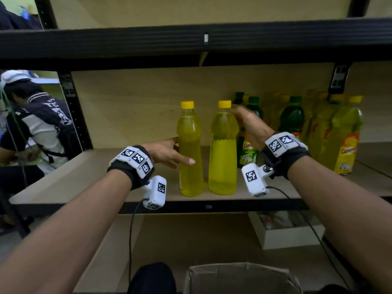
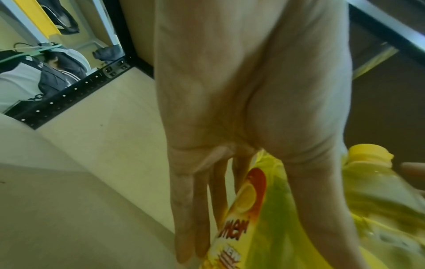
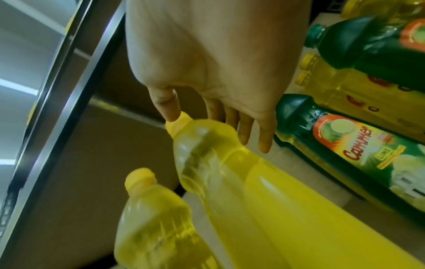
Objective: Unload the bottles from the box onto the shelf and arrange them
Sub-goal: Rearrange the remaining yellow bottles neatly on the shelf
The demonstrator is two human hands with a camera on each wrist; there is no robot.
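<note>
**On the shelf, two full bottles under our fingers**

On the shelf (image 1: 63,183), near its front edge, stood two yellow-capped bottles side by side, both upright. Our left hand (image 1: 167,153) lay against the left bottle (image 1: 189,149) at its waist, fingers straight and relaxed, touching without wrapping round it. Our right hand (image 1: 248,126) sat at the shoulder of the right bottle (image 1: 222,149), fingers extended behind it and thumb by the cap; nothing was clenched.

We judged both bottles heavy, being filled nearly to the neck, and their smooth clear plastic likely slippery and a little yielding under a squeeze. The narrowed waist looked the safest place to grip; the cap would serve only for steadying. Being tall and narrow, they seemed apt to tip if pushed high up.

More labelled bottles (image 1: 343,136) crowded the shelf to the right, and the cardboard box (image 1: 241,276) sat below.
</note>
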